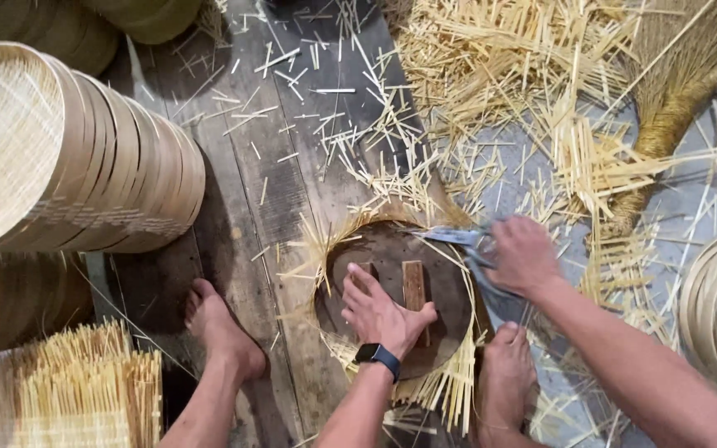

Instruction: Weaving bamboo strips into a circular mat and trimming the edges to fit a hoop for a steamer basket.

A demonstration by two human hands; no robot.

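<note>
**Left hand pins the board, right hand brings the scissors to the rim**

I'm looking down at a round woven mat with a dark round board lying on top of it on the plank floor, between my 2 bare feet. My left hand lies flat on the board, fingers spread and pressing down, gripping nothing; a small wooden block stands just beside them. My right hand is closed around the handles of the scissors, and the blades point left across the far right edge of the board. So the loose strip ends sticking out around the rim lie just beyond the blades, and the right hand is the nearer one to that stretch of rim. The scissors' long axis runs roughly left to right, close to the edge there. A stack of baskets lies on its side at left, and cut strips litter the floor beyond.
</note>
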